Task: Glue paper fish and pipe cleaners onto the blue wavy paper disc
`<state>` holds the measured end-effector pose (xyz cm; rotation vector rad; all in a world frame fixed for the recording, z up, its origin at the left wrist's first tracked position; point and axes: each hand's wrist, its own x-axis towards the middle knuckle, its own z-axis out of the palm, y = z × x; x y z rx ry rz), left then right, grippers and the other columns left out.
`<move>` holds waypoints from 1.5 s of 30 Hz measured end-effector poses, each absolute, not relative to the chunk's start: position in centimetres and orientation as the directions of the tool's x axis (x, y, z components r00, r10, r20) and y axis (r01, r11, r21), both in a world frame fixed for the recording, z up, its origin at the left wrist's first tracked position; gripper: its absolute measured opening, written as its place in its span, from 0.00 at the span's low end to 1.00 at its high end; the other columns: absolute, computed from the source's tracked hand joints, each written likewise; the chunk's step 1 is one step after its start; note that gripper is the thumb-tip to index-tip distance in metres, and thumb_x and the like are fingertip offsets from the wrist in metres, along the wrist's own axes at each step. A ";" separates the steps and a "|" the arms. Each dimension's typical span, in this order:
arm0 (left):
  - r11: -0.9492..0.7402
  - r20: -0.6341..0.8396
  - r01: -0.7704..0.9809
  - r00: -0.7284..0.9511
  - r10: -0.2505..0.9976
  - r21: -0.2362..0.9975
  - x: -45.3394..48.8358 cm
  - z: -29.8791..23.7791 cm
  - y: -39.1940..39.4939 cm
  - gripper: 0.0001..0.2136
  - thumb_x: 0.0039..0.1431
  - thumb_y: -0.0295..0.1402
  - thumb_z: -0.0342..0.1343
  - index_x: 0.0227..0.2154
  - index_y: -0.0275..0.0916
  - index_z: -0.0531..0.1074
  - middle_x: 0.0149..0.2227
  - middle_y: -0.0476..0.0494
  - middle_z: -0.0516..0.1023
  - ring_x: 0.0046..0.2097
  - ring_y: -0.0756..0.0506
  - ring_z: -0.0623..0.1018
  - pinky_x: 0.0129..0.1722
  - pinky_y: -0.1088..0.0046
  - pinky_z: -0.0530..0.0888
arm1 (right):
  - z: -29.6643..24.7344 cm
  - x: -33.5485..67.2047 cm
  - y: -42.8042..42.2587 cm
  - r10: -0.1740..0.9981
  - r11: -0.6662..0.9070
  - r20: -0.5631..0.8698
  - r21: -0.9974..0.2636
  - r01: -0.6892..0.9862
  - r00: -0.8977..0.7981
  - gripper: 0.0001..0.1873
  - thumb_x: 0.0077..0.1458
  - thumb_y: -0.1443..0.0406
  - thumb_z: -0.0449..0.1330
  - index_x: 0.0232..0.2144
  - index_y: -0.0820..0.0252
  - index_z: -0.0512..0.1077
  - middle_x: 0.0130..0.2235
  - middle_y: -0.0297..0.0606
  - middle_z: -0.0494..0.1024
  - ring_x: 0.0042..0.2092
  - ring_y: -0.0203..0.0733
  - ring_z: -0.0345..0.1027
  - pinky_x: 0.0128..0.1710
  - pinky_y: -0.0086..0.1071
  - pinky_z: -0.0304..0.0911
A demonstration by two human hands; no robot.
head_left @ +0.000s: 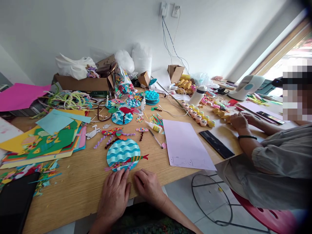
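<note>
On the wooden table in front of me lies a round blue disc with wavy stripes (123, 149). Two paper fish rest on its lower part: a green-striped fish (135, 159) with a red tail and a pink spotted fish (115, 165). My left hand (114, 190) lies at the disc's near edge, fingers stretched forward, the tips touching the lower rim near a bit of purple pipe cleaner (131, 165). To its right, my right hand (148, 184) rests at the table edge with fingers curled in; nothing shows in it.
Paper fish with pipe-cleaner tails (114, 131), a pen (156, 139), a glue bottle (154, 126) and a lilac sheet (186, 143) lie beyond. Coloured paper (53, 136) and a black phone (17, 198) are left. At right, a seated person's hands (240, 121) hold a yellowish strip.
</note>
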<state>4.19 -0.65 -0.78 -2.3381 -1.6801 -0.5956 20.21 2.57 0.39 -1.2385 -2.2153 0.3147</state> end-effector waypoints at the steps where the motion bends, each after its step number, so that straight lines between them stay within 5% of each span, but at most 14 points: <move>1: -0.333 0.431 0.940 0.272 0.861 0.071 4.2 -0.8 -0.6 0.18 0.58 0.31 0.47 0.51 0.39 0.66 0.46 0.40 0.73 0.46 0.41 0.70 0.48 0.60 0.65 | 0.4 20.2 2.6 0.838 0.541 0.365 -0.463 0.702 -0.405 0.10 0.56 0.69 0.49 0.25 0.61 0.67 0.24 0.34 0.71 0.26 0.31 0.63 0.26 0.25 0.49; 29: -0.353 0.434 0.934 0.293 0.852 0.062 4.2 -0.6 -0.5 0.18 0.57 0.30 0.48 0.51 0.36 0.66 0.46 0.39 0.73 0.45 0.42 0.70 0.46 0.61 0.66 | 0.7 20.2 2.5 0.845 0.534 0.328 -0.496 0.684 -0.422 0.12 0.57 0.68 0.48 0.24 0.61 0.67 0.24 0.34 0.70 0.25 0.31 0.62 0.26 0.25 0.50; 45: -0.352 0.412 0.934 0.297 0.861 0.061 4.1 -0.4 -0.6 0.17 0.58 0.31 0.47 0.51 0.36 0.66 0.46 0.39 0.73 0.46 0.41 0.70 0.47 0.60 0.66 | 1.9 22.3 3.3 0.901 0.420 0.261 -0.727 0.543 -0.346 0.10 0.55 0.71 0.50 0.33 0.61 0.71 0.30 0.38 0.74 0.32 0.35 0.68 0.31 0.25 0.60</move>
